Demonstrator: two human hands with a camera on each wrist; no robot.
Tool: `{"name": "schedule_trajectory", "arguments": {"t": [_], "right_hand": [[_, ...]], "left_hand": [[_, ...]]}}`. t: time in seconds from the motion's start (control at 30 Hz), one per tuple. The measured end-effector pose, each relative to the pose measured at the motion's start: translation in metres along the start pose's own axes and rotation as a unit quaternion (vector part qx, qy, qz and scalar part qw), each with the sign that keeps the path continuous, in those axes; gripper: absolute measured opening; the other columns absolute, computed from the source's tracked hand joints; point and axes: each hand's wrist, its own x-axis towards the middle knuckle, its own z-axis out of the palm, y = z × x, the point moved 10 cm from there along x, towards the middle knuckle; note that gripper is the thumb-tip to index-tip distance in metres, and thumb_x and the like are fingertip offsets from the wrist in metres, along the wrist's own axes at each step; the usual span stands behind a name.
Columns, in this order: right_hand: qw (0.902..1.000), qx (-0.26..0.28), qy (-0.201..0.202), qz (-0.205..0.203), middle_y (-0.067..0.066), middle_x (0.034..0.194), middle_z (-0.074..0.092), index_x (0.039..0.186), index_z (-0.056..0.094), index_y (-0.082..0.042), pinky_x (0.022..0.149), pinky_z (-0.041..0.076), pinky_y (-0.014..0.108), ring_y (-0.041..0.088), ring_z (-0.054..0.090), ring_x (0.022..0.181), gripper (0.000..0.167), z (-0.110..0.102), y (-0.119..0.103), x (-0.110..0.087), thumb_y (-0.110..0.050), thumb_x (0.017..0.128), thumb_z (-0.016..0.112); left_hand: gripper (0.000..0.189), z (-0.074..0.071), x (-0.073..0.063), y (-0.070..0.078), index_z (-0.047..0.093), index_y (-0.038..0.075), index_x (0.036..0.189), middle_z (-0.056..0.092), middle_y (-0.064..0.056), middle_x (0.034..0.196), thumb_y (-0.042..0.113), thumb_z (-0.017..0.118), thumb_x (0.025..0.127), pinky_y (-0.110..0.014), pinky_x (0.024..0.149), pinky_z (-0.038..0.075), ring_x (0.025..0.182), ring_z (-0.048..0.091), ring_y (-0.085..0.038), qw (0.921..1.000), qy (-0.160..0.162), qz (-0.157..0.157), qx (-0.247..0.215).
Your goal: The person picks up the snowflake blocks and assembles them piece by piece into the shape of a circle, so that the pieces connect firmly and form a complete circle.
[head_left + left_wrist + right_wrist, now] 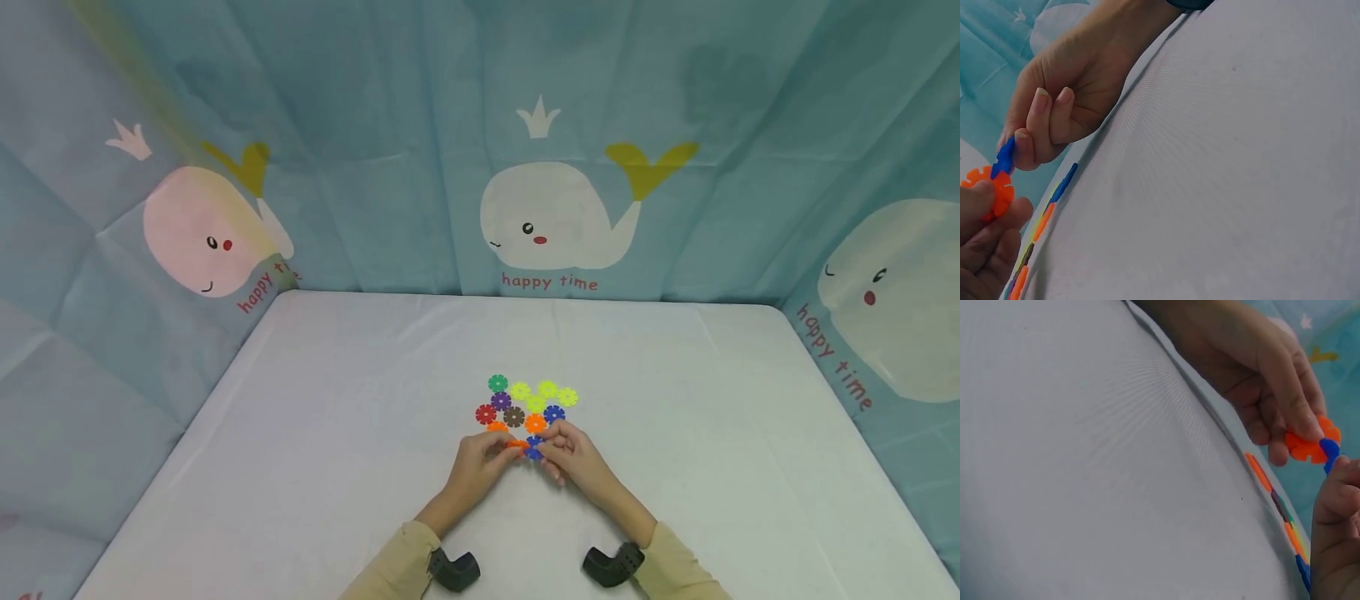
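My left hand (474,468) pinches an orange notched disc (1002,195), a flower-shaped plastic piece, between thumb and fingers. A blue notched disc (533,451) is pinched by my right hand (581,462). The two discs meet edge to edge at an angle, held up over the table, and the orange one overlaps the blue one's rim in the right wrist view. Just beyond my hands lie more such discs: an orange one (536,424), a brown one (513,417), a red one (486,414) and a blue one (554,413).
Farther back in the group are a purple disc (501,402), a green disc (498,383) and several yellow discs (547,389). All lie flat on the white table (337,400). A blue whale-print curtain (375,208) hangs around the table's back and sides.
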Motion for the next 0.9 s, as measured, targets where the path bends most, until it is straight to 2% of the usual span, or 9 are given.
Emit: {"name": "schedule_trajectory", "arguments": {"t": [0.17, 0.3, 0.4, 0.57, 0.67, 0.8, 0.9], "right_hand": [[0.9986, -0.01, 0.051, -0.006, 0.016, 0.065, 0.052, 0.103, 0.046, 0.015, 0.042, 0.038, 0.019, 0.009, 0.045, 0.047, 0.02, -0.003, -0.003, 0.003, -0.002, 0.092, 0.047], [0.9969, -0.023, 0.074, -0.006, 0.02, 0.069, 0.053, 0.108, 0.048, 0.015, 0.041, 0.039, 0.02, 0.009, 0.046, 0.047, 0.025, -0.003, -0.004, 0.004, -0.004, 0.092, 0.048], [0.9967, -0.038, 0.072, 0.003, 0.027, 0.07, 0.05, 0.113, 0.047, 0.015, 0.041, 0.04, 0.022, 0.009, 0.045, 0.048, 0.028, -0.002, -0.006, 0.003, -0.002, 0.091, 0.048], [0.9974, -0.051, 0.049, 0.016, 0.035, 0.076, 0.045, 0.119, 0.041, 0.017, 0.044, 0.04, 0.022, 0.009, 0.045, 0.05, 0.033, 0.005, -0.017, -0.001, 0.004, 0.089, 0.048], [0.9982, -0.039, 0.041, 0.018, 0.035, 0.078, 0.045, 0.12, 0.041, 0.016, 0.045, 0.04, 0.021, 0.008, 0.045, 0.051, 0.035, 0.005, -0.015, -0.002, 0.003, 0.089, 0.05], [0.9989, -0.027, 0.035, 0.013, 0.032, 0.078, 0.046, 0.122, 0.041, 0.014, 0.045, 0.04, 0.02, 0.008, 0.046, 0.052, 0.038, 0.002, -0.003, -0.001, -0.001, 0.089, 0.052], [0.999, -0.026, 0.036, 0.0, 0.03, 0.078, 0.047, 0.12, 0.041, 0.014, 0.044, 0.039, 0.02, 0.008, 0.046, 0.052, 0.037, 0.003, -0.001, 0.0, -0.001, 0.089, 0.053]], "left_hand": [[0.007, -0.005, 0.005, 0.02, 0.062, -0.005, 0.083, 0.065, -0.013, 0.078, -0.005, 0.065, 0.077, -0.026, 0.063, 0.049, 0.069, 0.064, -0.022, 0.9995, -0.001, -0.01, -0.03], [0.01, -0.011, 0.007, 0.034, 0.059, -0.008, 0.083, 0.063, -0.017, 0.079, -0.011, 0.064, 0.075, -0.027, 0.063, 0.049, 0.069, 0.063, -0.026, 0.9995, 0.011, -0.006, -0.029], [0.011, -0.011, 0.007, 0.032, 0.059, -0.007, 0.083, 0.063, -0.017, 0.079, -0.012, 0.064, 0.075, -0.027, 0.063, 0.049, 0.07, 0.062, -0.026, 0.9993, 0.02, -0.001, -0.033], [0.013, -0.002, 0.003, 0.011, 0.059, -0.002, 0.086, 0.063, -0.011, 0.082, -0.008, 0.065, 0.076, -0.026, 0.063, 0.048, 0.071, 0.061, -0.018, 0.9984, 0.02, 0.013, -0.051], [0.013, 0.003, 0.001, 0.004, 0.058, 0.001, 0.089, 0.062, -0.007, 0.084, -0.003, 0.064, 0.078, -0.024, 0.063, 0.048, 0.074, 0.06, -0.012, 0.9977, 0.015, 0.033, -0.057], [0.017, -0.001, 0.004, 0.018, 0.056, -0.005, 0.092, 0.062, -0.012, 0.087, -0.003, 0.065, 0.078, -0.027, 0.064, 0.048, 0.075, 0.06, -0.019, 0.9983, -0.008, 0.006, -0.058], [0.02, -0.005, 0.007, 0.029, 0.055, -0.01, 0.095, 0.061, -0.018, 0.087, -0.004, 0.064, 0.078, -0.032, 0.065, 0.048, 0.075, 0.059, -0.026, 0.9973, -0.023, -0.035, -0.059]]}}
